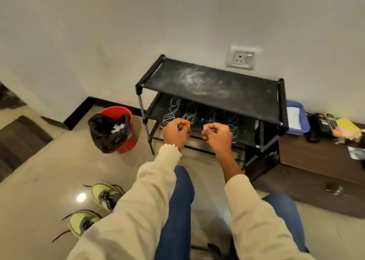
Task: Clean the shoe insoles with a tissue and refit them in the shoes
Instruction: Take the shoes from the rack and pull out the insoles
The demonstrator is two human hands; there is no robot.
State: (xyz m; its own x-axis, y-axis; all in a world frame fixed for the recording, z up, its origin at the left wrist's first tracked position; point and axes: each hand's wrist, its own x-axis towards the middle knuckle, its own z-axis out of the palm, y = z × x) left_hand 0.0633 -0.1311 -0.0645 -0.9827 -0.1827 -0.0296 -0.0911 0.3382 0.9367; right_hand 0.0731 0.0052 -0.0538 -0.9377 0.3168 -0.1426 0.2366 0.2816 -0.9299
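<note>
Red bin, black liner, tissue

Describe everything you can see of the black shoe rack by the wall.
The shoe rack is a low black frame of thin poles joined by black corner pieces, standing upright on the tiled floor against the white wall, under a wall socket. It has two fabric-looking shelves. The top shelf is smeared with pale dust or powder and nothing stands on it. The lower shelf shows pale looping scribble marks. A red bin with a black liner stands to its left and a dark wooden cabinet sits at its right. Both hands hover in front of it, not touching.
</note>
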